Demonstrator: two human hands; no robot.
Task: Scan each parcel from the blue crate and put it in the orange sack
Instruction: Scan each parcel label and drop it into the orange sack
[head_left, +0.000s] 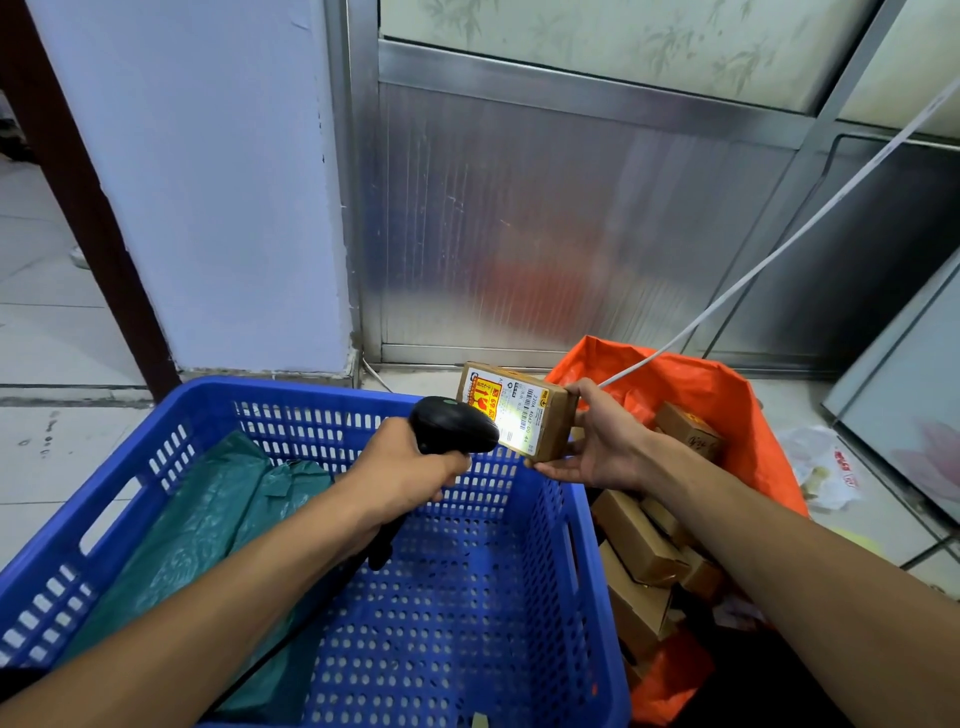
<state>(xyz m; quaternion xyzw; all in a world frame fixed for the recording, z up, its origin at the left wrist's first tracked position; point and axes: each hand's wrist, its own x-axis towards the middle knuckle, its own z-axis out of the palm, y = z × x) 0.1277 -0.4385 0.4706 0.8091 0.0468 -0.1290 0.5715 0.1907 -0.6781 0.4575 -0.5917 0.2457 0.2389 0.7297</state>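
Observation:
My left hand (402, 470) grips a black handheld scanner (453, 425) above the blue crate (582, 551). The scanner's head points right at the label of a small brown cardboard parcel (519, 410), and a bright light patch falls on the barcode. My right hand (605, 441) holds that parcel by its right end and underside, over the gap between crate and orange sack (727, 395). A green plastic mailer bag (208, 525) lies in the crate's left half. Several brown boxes (644, 540) lie inside the sack.
A white wall pillar and a corrugated metal panel stand right behind the crate and sack. A white cable (779, 249) runs diagonally down into the sack. A crumpled white plastic bag (826, 467) lies on the floor to the right, beside a pale cabinet.

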